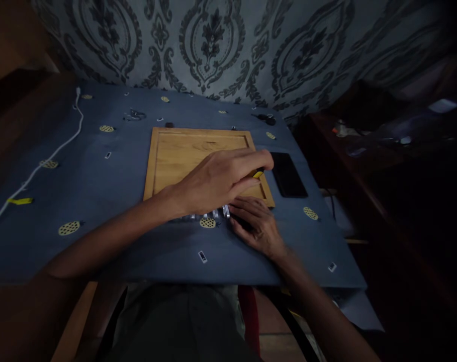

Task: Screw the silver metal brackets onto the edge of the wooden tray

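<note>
My left hand point(228, 176) reaches across above a framed wooden board point(183, 146) on the table. Its fingers are closed around a small yellow-and-black object point(258, 173), mostly hidden in the grip. At the board's front edge lies a row of small shiny silvery pieces point(215, 213), partly covered by my left wrist. My right hand point(256, 226) rests low on the table by the right end of that row. Its fingers are bent, and thumb and fingertips come close together at the last shiny piece. What lies under its palm is dark and hidden.
A black phone point(289, 175) lies right of the board. Behind are a dark item like keys or small scissors point(266, 119) and a thin coiled wire point(134, 115). A white cable point(68, 143) runs down the left side. Patterned blue cloth point(111, 186) covers the table.
</note>
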Action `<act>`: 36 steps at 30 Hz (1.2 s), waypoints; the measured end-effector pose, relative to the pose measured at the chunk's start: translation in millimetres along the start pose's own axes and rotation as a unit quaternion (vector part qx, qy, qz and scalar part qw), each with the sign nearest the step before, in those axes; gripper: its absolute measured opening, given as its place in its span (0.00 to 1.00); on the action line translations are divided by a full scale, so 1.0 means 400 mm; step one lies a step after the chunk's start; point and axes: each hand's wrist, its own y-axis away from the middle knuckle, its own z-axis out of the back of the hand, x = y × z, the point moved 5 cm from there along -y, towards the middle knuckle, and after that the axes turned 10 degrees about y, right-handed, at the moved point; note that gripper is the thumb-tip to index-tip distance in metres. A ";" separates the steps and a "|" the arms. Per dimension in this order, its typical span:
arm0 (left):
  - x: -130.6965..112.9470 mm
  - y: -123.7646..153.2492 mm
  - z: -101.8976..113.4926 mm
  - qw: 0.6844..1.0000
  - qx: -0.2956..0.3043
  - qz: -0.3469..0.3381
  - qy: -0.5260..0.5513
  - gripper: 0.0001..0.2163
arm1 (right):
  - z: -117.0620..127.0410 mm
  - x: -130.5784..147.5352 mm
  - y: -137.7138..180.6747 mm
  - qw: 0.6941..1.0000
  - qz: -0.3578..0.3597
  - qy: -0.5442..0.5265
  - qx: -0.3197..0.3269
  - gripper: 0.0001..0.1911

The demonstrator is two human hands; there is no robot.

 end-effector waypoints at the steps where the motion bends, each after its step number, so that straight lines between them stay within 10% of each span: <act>1: 0.000 0.000 0.000 1.000 0.001 0.002 0.002 0.08 | 0.000 -0.001 0.000 1.000 -0.001 0.000 0.003 0.14; 23: -0.022 -0.006 0.061 0.996 -0.067 0.053 -0.029 0.14 | -0.003 -0.005 0.004 0.999 -0.004 -0.027 0.018 0.16; 28: 0.013 0.002 0.041 0.978 0.106 0.141 -0.113 0.10 | -0.005 -0.004 0.000 0.999 -0.016 -0.017 0.030 0.16; 32: 0.045 0.034 0.012 0.906 0.305 0.227 -0.187 0.14 | -0.001 0.000 -0.003 1.000 -0.009 -0.017 0.019 0.16; 36: 0.052 0.050 -0.009 0.869 0.357 0.238 -0.246 0.19 | 0.000 -0.001 -0.004 1.000 -0.010 -0.019 0.018 0.16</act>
